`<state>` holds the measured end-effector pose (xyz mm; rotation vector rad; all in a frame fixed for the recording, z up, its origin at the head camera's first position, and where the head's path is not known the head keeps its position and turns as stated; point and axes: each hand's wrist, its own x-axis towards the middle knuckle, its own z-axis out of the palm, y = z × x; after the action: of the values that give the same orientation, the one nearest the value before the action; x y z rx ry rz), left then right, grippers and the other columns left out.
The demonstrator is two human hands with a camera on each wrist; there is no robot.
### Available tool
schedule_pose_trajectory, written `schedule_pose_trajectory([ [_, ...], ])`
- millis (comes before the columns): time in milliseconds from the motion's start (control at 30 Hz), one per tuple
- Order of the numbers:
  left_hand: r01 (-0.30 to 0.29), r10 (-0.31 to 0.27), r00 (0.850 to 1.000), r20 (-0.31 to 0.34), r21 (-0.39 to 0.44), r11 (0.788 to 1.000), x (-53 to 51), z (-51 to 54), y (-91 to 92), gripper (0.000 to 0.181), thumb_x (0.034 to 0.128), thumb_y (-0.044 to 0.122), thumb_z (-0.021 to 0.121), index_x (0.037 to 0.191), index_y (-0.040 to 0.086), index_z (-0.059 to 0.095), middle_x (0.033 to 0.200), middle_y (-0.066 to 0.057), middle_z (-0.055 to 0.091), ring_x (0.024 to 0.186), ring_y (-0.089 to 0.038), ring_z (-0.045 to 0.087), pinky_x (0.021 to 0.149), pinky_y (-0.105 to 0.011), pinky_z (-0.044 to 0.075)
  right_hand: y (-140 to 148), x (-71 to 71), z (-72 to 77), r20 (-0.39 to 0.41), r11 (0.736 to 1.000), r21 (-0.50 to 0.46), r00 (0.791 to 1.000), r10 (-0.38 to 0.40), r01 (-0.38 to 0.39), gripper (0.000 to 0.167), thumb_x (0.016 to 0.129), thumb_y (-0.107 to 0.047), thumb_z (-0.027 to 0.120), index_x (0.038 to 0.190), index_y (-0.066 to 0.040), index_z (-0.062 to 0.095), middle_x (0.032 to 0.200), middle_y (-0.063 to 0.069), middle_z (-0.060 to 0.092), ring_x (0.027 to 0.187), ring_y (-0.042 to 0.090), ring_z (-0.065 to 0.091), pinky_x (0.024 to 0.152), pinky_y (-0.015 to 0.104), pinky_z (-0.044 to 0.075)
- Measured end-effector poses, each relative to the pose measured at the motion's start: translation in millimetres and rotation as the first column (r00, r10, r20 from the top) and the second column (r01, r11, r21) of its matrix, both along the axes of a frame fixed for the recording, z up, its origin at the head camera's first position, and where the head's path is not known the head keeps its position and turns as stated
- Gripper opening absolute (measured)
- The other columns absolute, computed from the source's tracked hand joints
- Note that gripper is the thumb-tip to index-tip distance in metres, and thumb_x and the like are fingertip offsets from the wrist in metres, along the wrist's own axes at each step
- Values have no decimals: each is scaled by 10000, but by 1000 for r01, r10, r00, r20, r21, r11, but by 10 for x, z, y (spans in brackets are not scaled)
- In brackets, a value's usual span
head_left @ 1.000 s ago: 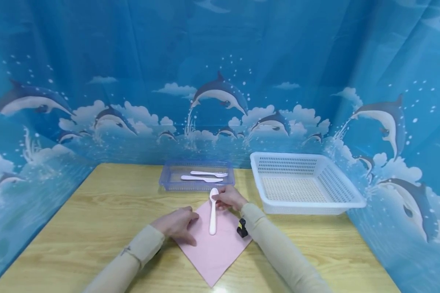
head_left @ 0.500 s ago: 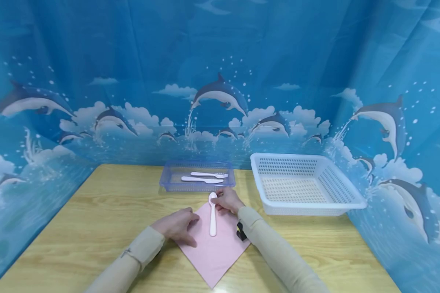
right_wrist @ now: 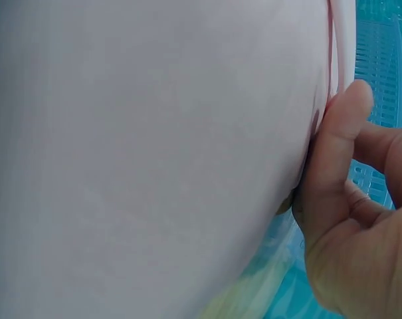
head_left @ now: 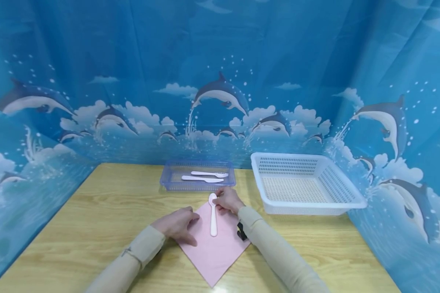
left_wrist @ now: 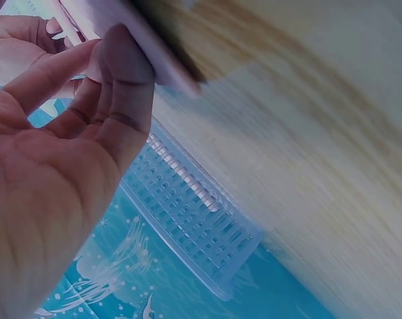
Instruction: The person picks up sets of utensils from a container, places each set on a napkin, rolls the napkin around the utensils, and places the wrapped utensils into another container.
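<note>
A pink napkin (head_left: 212, 260) lies on the table with one corner toward the person. The white spoon (head_left: 213, 224) is over its upper middle, bowl at the far end. The right hand (head_left: 229, 200) pinches the spoon just below the bowl, beside the napkin's far corner. At the napkin's left edge, the left hand (head_left: 176, 224) rests with relaxed, slightly bent fingers. The left wrist view has the left hand (left_wrist: 48, 153) with fingertips against the napkin edge (left_wrist: 164, 63). In the right wrist view, the napkin (right_wrist: 134, 146) fills much of the picture beside the right hand (right_wrist: 360, 226).
Behind the napkin stands a clear blue-purple tray (head_left: 172, 186) holding a white fork (head_left: 205, 173) and a white knife (head_left: 201, 178). A larger white basket (head_left: 311, 208) is at the back right. A blue dolphin-print curtain (head_left: 205, 40) surrounds the wooden table (head_left: 106, 211).
The right hand has shifted slightly toward the person, and the spoon's bowl end has come nearer with it. The left hand has stayed in place.
</note>
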<state>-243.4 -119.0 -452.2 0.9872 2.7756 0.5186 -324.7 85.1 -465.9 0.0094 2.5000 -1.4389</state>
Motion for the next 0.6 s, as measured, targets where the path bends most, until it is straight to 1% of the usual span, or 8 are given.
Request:
schedule_pose_trajectory([
  [333,-5,5,1000,3,6,1000,-1,-11,-7,703,604,363,915,1163,17,667,838,-19,506,693,-109,445,598,-234,411,-6,-4,-4,4,1000,18,1000,-4,4,278,857,-7,690,1114,38,596,639,61,611,457,75,547,409,225,520],
  [600,-14,14,1000,12,-7,1000,1,-14,-4,735,608,386,910,1194,19,662,849,-5,504,696,-102,450,601,-228,415,8,-13,-3,4,1000,31,1000,-7,7,225,861,-20,698,1058,30,602,635,61,611,460,82,554,405,225,517],
])
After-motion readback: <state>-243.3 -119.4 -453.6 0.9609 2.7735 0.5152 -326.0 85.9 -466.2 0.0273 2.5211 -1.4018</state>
